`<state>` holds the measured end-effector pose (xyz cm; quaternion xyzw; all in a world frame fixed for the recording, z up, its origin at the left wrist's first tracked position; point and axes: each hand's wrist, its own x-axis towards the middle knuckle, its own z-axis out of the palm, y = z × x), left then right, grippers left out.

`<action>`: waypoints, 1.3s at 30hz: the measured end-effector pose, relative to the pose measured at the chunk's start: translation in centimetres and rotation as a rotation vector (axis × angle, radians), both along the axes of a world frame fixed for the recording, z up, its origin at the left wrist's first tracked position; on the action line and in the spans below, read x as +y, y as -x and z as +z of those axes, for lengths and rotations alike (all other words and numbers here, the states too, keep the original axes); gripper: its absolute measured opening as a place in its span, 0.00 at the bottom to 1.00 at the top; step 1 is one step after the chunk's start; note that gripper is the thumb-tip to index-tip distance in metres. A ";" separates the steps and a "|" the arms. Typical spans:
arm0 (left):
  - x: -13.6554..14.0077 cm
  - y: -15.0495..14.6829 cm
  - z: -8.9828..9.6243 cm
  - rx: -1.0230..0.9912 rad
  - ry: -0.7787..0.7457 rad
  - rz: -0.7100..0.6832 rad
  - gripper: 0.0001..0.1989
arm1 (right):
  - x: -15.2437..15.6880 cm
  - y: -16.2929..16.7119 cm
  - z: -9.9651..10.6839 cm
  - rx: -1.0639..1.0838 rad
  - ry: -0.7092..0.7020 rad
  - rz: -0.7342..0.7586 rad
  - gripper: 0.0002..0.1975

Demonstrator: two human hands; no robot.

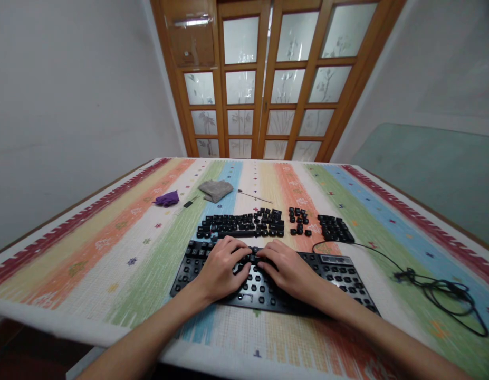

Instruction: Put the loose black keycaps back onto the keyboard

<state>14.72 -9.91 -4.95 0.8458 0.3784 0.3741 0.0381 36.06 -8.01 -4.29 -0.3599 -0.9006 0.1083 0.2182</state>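
A black keyboard (pixel 248 300) lies near the front edge of the table, most of its key positions bare, with a few keycaps fitted along its top left row. My left hand (pixel 224 266) and my right hand (pixel 287 266) rest over its upper middle. Their curled fingertips come together around a small black keycap (pixel 254 257) at the top rows. Fingers partly hide the keycap, so its exact seating cannot be made out. Just behind the keyboard, loose black keycaps (pixel 238 224) sit grouped in rows, with a smaller cluster (pixel 298 217) and a number pad group (pixel 336 229) to the right.
The keyboard's cable (pixel 446 289) lies coiled at the right. Farther back are a grey cloth (pixel 216 190), a purple cloth (pixel 167 199), a small black item (pixel 188 203) and a thin brush-like stick (pixel 255 197). A striped cloth covers the table (pixel 149 264).
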 end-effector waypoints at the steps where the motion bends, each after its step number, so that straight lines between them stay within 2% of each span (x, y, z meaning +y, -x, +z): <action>1: 0.0 -0.1 -0.1 0.001 0.003 -0.006 0.11 | 0.0 0.0 0.0 0.012 0.009 0.000 0.07; 8: 0.4 -0.2 -0.5 0.046 0.021 -0.015 0.05 | 0.2 -0.2 0.0 0.020 0.006 0.046 0.05; 25: 0.3 -0.2 -0.5 0.032 0.029 -0.011 0.05 | 0.8 -0.6 0.2 -0.047 0.031 0.065 0.08; 33: 0.1 -0.4 -0.1 0.009 -0.009 -0.051 0.07 | 0.3 -0.4 0.5 -0.131 -0.155 0.063 0.09; 39: 0.0 -0.4 -0.2 0.028 -0.025 -0.079 0.09 | 0.2 -0.3 0.6 -0.175 -0.221 0.096 0.10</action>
